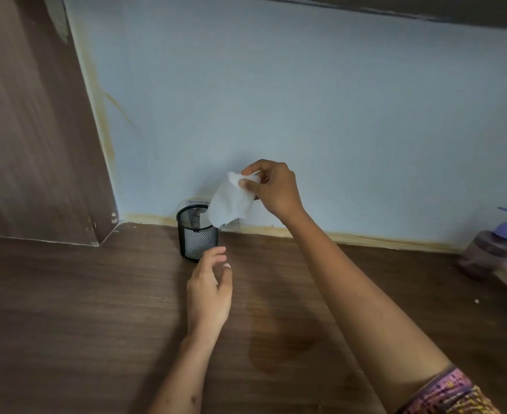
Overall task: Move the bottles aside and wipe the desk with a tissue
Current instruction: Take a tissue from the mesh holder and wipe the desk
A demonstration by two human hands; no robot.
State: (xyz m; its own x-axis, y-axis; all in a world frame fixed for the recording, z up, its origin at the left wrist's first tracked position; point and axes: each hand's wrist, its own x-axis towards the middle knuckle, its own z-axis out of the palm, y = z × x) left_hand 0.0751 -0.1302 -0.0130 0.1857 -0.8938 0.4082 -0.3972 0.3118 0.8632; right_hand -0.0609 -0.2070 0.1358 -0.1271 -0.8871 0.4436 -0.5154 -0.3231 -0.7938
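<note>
Desk [97, 309]: we see dark wood top, brownish stain at centre front. Pump bottle [485, 252] stands far right by wall; we judge it rigid, best gripped round body. Mesh cup [197, 236] at back. Tissue [231, 201] hangs above cup, pinched at top edge by right hand [271, 189]; we judge it light, limp, tearable, so bunch before wiping. Left hand [209, 289] relaxed, holding nothing.

Matt wood-grain desk [67, 309], black metal mesh cup [197, 234], soft crumpled tissue [231, 204]
</note>
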